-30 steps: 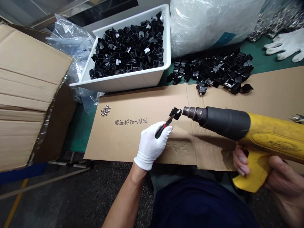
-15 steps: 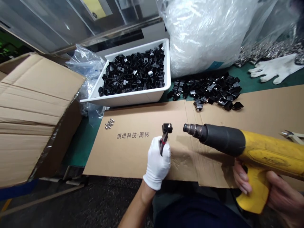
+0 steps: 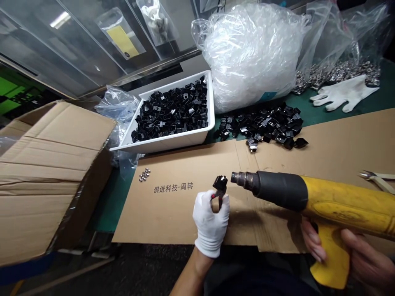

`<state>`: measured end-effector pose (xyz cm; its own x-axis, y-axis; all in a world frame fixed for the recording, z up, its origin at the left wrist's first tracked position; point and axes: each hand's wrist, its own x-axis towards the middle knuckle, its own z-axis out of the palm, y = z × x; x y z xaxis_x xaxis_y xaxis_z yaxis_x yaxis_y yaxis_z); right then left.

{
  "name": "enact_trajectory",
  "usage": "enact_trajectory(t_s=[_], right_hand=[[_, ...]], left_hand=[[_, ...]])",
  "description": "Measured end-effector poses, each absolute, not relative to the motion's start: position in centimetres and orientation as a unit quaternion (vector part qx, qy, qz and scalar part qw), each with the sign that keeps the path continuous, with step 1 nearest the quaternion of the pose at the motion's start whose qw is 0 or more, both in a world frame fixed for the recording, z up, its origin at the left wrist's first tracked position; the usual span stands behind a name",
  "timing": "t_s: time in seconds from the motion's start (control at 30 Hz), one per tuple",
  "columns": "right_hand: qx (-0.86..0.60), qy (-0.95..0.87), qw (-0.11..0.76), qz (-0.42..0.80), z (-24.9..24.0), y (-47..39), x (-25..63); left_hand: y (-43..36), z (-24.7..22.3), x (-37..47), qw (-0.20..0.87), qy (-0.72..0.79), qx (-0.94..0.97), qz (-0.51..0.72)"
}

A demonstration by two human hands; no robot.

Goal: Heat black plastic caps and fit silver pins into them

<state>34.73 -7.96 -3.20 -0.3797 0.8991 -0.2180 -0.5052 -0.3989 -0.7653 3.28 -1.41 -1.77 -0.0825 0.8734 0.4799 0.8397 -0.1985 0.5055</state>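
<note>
My left hand [image 3: 211,224], in a white glove, is closed around small dark pliers [image 3: 220,197] with a red spot. At their tip is a black plastic part [image 3: 220,181] with a shiny metal piece on it, held above the cardboard. My bare right hand [image 3: 364,255] grips a yellow heat gun [image 3: 348,205] by its handle. The gun's stepped metal nozzle [image 3: 245,180] points left at the black part, a small gap away. Most of the pliers is hidden inside the glove.
Flat cardboard [image 3: 173,218] covers the green table. Small metal pieces [image 3: 144,175] lie on its left. Behind are a white bin [image 3: 166,144] of black parts, a loose pile [image 3: 268,125] and a plastic bag [image 3: 253,57]. Cutters [image 3: 376,179] and a glove [image 3: 345,93] lie right; an open carton [image 3: 61,156] stands left.
My left hand has turned the black part, so it shows another side. The nozzle has come closer to it. The whole view has shifted, showing more of the back.
</note>
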Motion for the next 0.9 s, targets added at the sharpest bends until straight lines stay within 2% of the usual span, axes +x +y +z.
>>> enact_trajectory(t_s=[0.1, 0.33, 0.53, 0.9], right_hand=[[-0.321, -0.315, 0.439, 0.778, -2.93, -7.89, 34.82], [-0.343, -0.277, 0.475, 0.762, -2.48, -8.13, 34.51], [-0.335, -0.296, 0.453, 0.771, -2.7, -7.94, 35.25], [-0.35, -0.258, 0.487, 0.758, -2.8, -8.35, 35.0]], left_hand=[[-1.33, -1.84, 3.44, 0.009, 0.638, 0.679, 0.363], [-1.36, -2.01, 3.65, -0.008, 0.64, 0.679, 0.36], [-1.38, -2.01, 3.84, -0.008, 0.648, 0.675, 0.353], [-1.45, -2.08, 3.93, -0.008, 0.66, 0.669, 0.342]])
